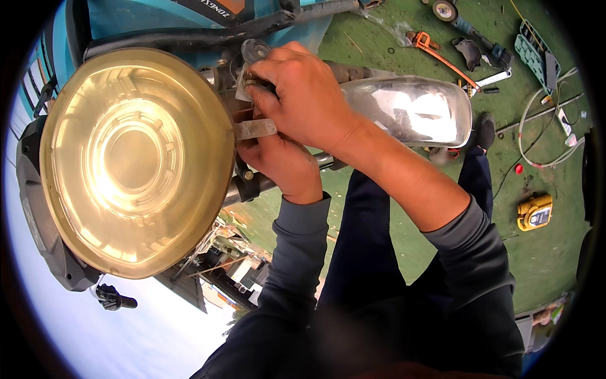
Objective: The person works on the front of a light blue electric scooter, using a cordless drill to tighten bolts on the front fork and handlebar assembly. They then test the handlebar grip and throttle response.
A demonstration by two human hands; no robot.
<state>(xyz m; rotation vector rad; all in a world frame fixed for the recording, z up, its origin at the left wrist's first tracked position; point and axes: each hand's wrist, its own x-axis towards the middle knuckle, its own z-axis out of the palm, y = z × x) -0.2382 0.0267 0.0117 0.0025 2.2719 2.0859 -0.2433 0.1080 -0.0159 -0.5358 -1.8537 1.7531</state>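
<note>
Left to right: one gold dished disc (136, 161), its right rim just beside the fingers. Then the clear strip (257, 129), long axis roughly left-right, free end pointing right between the two hands. Left hand (284, 163) is below and nearer, strip lying against its fingers; right hand (297, 95) is above, fingers bent in narrow near one black round part (254, 50). Fingertips partly hidden, can't tell what either one grips. Right of the hands: one shiny silver fender (410, 110), then on the green floor (404, 243) one orange tool (435, 57), one grinder (473, 31), one green case (529, 47), one red cap (519, 168), one yellow device (534, 211).
</note>
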